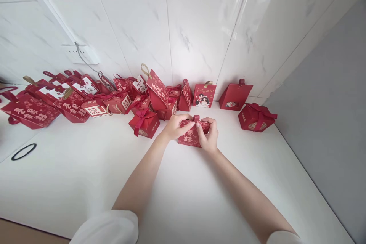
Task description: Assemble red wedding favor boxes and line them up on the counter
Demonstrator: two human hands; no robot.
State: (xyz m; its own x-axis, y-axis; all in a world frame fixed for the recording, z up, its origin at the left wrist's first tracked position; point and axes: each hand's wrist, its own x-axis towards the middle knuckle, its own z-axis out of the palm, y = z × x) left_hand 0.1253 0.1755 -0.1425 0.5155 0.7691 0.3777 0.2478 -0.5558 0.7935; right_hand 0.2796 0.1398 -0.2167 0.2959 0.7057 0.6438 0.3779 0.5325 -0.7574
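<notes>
The left hand (176,126) and right hand (209,136) grip the top of a patterned red card box (189,139) on the smooth white table (177,198), a bow-tied cubic carton (148,127) to its left and glossy, grey-veined tiles (200,38) behind it.

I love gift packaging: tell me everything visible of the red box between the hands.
The red gift box looks like printed card, with pale Chinese characters on its front and a ribbon loop on top. It appears upright on the white counter, held near its top by left hand and right hand.
</notes>
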